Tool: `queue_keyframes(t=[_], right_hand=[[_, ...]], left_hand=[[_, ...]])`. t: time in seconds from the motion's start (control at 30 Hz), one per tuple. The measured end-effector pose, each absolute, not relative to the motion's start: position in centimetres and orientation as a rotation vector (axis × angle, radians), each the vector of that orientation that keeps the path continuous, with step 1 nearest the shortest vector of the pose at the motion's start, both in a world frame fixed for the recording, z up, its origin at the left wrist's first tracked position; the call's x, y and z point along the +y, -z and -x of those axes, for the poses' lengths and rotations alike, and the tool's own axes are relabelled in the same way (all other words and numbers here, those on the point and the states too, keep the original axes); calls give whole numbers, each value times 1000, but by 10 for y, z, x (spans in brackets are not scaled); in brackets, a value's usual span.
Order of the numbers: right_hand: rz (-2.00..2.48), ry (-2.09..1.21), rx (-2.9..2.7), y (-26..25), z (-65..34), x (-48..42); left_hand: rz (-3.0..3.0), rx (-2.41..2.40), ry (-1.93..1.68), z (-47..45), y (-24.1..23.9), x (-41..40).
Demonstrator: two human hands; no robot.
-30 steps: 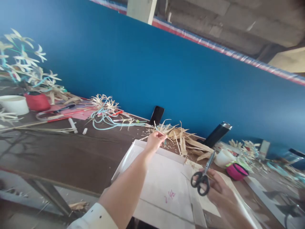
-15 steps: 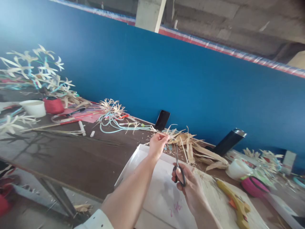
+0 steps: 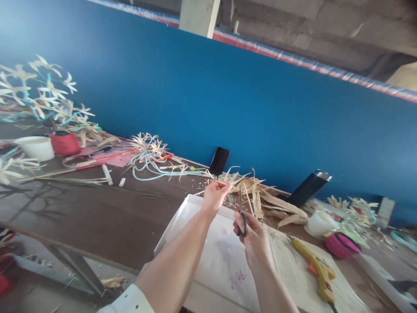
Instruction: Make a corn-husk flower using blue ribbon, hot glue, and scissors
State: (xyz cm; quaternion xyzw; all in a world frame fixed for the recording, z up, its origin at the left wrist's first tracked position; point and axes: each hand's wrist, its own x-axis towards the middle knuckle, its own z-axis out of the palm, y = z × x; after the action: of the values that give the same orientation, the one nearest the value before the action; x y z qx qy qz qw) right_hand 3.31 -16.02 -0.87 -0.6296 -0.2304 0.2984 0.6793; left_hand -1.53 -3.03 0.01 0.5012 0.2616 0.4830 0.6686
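Observation:
Between the thumb and fingers of my left hand [image 3: 215,195] is a pale strip of dried husk, pinched near its tip. My right hand [image 3: 249,228] grips a pair of scissors [image 3: 241,219] by the dark handles, blades pointing up and away. The blades look close together and stand just right of my left fingertips, apart from them. Behind both hands lies a heap of dry tan husks [image 3: 260,195], with small clippings scattered around it. Below my wrists is a shallow white box lid [image 3: 224,248] with pink handwriting.
A black phone [image 3: 220,161] leans on the blue partition [image 3: 260,108]. To the right are a dark flask [image 3: 309,188], a white cup [image 3: 321,224], a pink roll [image 3: 342,245] and a yellow glue gun [image 3: 314,267]. Husk flowers [image 3: 150,145] and a red pot [image 3: 64,143] stand left.
The view has shifted slightly, so the table objects sit a little further left. The scissors have turned and their blades look closer together. My left hand keeps its pinch.

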Motion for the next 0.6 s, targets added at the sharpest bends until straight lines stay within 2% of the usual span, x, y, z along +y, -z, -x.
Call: queue_keyframes(t=[0.33,0.6], right_hand=[[1421,-564,-507,15,-41,-164],[2390,-127,-776,-2,-132,-263]], left_hand=[[-1153,553,-1028,14,4,-30],[-1109,645,-944,19,-4,-32]])
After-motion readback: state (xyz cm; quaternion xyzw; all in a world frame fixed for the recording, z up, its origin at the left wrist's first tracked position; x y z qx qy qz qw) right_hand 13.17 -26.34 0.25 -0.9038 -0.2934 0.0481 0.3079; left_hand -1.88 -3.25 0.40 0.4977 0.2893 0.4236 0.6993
